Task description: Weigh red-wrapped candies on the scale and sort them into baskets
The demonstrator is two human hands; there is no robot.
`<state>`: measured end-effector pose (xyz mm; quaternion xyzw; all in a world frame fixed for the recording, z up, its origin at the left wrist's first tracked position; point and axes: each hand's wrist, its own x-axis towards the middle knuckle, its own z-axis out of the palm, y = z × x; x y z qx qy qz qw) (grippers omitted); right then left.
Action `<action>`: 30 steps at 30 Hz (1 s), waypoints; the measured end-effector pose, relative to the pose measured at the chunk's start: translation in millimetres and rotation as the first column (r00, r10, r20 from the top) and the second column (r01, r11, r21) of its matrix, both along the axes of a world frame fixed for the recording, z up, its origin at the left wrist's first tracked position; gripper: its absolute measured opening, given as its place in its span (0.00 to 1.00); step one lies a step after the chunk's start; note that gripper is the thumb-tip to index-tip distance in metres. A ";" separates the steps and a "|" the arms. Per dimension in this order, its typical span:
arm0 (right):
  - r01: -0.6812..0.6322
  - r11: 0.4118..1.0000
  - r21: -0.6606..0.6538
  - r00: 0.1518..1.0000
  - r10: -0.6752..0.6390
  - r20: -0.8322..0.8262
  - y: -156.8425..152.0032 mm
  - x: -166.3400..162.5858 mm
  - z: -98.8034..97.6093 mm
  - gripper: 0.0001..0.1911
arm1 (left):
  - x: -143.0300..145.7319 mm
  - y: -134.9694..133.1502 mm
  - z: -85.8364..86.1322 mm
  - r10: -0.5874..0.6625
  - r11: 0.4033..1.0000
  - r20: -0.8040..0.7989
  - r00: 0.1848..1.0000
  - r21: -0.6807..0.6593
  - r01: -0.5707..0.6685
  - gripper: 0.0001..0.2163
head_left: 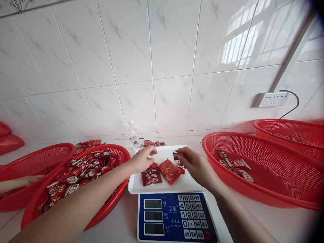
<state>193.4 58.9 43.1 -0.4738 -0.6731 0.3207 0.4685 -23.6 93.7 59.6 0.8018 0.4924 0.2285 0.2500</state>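
Note:
My right hand point(193, 162) pinches a small red snack packet point(178, 155) over the right side of the white weighing tray point(134, 187). On the tray's left side, my left hand point(143, 158) hovers with loosely bent fingers apart, and I see nothing in its grasp. Below it lies a dark red packet point(152, 177). Beside that one sits a brighter red square packet point(169, 171) with a gold print, between my two hands. The blue scale panel point(174, 216) with number keys and displays faces me in front of the tray.
At left, a red basket point(124, 152) is heaped with packets. A co-worker's hand point(27, 181) reaches into another red basket point(63, 148). The right-hand basket point(253, 141) holds several packets. A clear bottle point(134, 135) stands behind the tray; a socket strip point(273, 100) hangs on the wall.

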 end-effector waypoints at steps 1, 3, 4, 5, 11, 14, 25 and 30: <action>-0.011 0.999 -0.032 0.996 0.008 -0.091 -1.7 1.5 -0.9 0.13 | -9.1 4.2 -3.3 -0.009 1.000 -0.083 0.997 -0.022 0.007 0.15; -0.072 0.990 -0.117 0.951 0.033 -0.309 -7.5 3.8 -3.9 0.15 | -23.6 10.8 -10.5 -0.077 0.996 -0.212 0.974 -0.056 0.067 0.21; -0.114 0.980 -0.165 0.903 0.033 -0.427 -11.1 4.4 -5.9 0.15 | -28.1 12.9 -14.1 -0.110 0.994 -0.246 0.963 -0.054 0.100 0.22; -0.157 0.965 -0.211 0.839 0.017 -0.543 -14.7 4.7 -8.1 0.16 | -30.7 14.4 -17.4 -0.135 0.991 -0.264 0.955 -0.038 0.129 0.22; -0.293 0.914 -0.281 0.523 -0.093 -0.847 -28.8 -0.2 -17.8 0.21 | -22.6 16.2 -21.4 -0.071 0.994 -0.245 0.967 0.063 0.089 0.11; -0.323 0.913 -0.250 0.537 -0.040 -0.842 -32.5 -3.4 -20.8 0.21 | -12.6 11.2 -9.6 0.015 0.997 -0.128 0.992 0.082 -0.005 0.11; -0.335 0.906 -0.258 0.698 0.055 -0.714 -45.1 -8.8 -38.9 0.18 | 42.1 -44.7 18.9 -0.231 0.927 0.281 0.931 -0.227 0.299 0.06; -0.229 0.930 -0.287 0.563 -0.114 -0.819 -40.0 -7.5 -38.6 0.15 | 10.4 -18.5 5.9 -0.056 0.997 -0.057 0.997 -0.050 0.054 0.06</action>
